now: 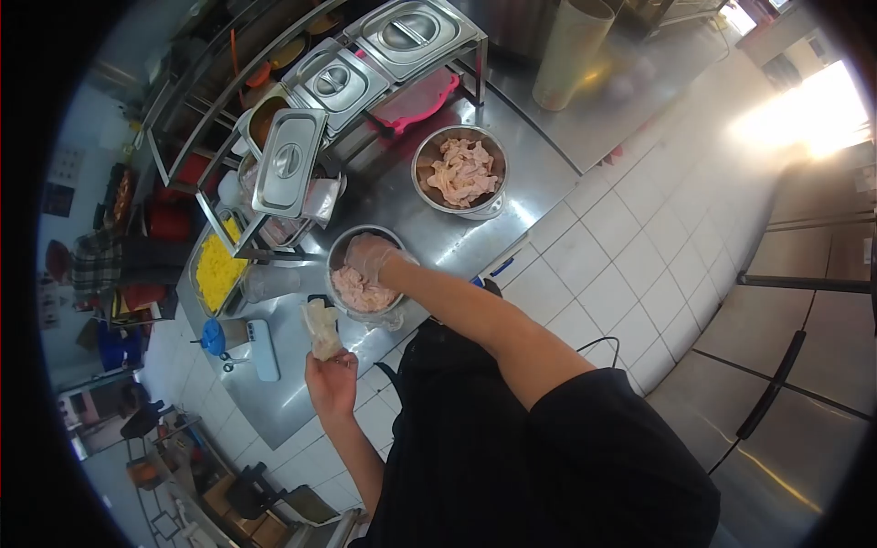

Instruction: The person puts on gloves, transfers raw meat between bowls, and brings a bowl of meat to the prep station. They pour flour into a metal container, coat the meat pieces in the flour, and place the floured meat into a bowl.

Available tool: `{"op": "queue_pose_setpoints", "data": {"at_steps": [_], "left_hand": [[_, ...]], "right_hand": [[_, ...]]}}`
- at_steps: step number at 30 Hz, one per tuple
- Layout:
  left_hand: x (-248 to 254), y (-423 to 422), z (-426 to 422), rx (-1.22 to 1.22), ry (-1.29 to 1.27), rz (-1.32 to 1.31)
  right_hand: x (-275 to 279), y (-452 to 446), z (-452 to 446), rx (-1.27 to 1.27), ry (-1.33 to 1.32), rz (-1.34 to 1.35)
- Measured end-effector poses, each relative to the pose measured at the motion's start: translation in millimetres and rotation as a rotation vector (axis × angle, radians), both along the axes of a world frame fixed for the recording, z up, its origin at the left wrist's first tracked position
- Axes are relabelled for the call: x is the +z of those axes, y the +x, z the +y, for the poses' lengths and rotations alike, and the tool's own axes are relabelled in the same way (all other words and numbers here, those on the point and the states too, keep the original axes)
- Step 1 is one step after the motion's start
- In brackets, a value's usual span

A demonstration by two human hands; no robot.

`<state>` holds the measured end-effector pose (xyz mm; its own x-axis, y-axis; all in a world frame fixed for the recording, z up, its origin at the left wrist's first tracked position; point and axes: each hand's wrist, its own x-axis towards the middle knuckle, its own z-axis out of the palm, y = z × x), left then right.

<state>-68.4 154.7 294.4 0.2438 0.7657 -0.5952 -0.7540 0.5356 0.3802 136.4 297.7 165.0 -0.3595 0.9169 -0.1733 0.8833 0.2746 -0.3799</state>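
My right hand (371, 258), in a clear plastic glove, reaches down into a steel bowl (336, 248) of raw pink meat (359, 290), which looks like chicken. Its fingers are hidden by the hand and the meat. My left hand (332, 379) is raised at the table's front edge, left of that bowl. Its fingers are closed on the lower end of a limp, whitish-yellow piece (321, 329), whose kind I cannot make out. Farther back to the right stands a second steel bowl (422, 187), holding more raw meat (464, 172).
Lidded steel pans (289, 163) sit on a metal rack (248, 248) at the back of the steel table (365, 196). A tray of yellow shreds (218, 272), a clear container (271, 283), a blue-lidded cup (217, 337) and a light-blue phone-like slab (263, 351) are at left. Fridge doors (776, 365) stand right.
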Motion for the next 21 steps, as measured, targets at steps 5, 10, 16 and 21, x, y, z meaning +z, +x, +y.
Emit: {"op": "queue_pose_setpoints", "data": {"at_steps": [5,10,16,21], "left_hand": [[10.0,11.5,-2.4,0.005,-0.014,0.068],[-0.4,8.5,-12.6,0.027,-0.041,0.042],[2.7,8.1,-16.6,0.072,-0.042,0.047],[1.5,0.9,-23.6,0.132,-0.006,0.009]], "right_hand": [[73.9,20.2,-6.5,0.014,-0.060,0.168],[72.8,14.2,-36.6,0.166,-0.029,-0.083],[28.6,-6.8,-43.4,0.062,-0.036,-0.360],[19.6,5.9,-32.3,-0.233,-0.056,0.095]]}}
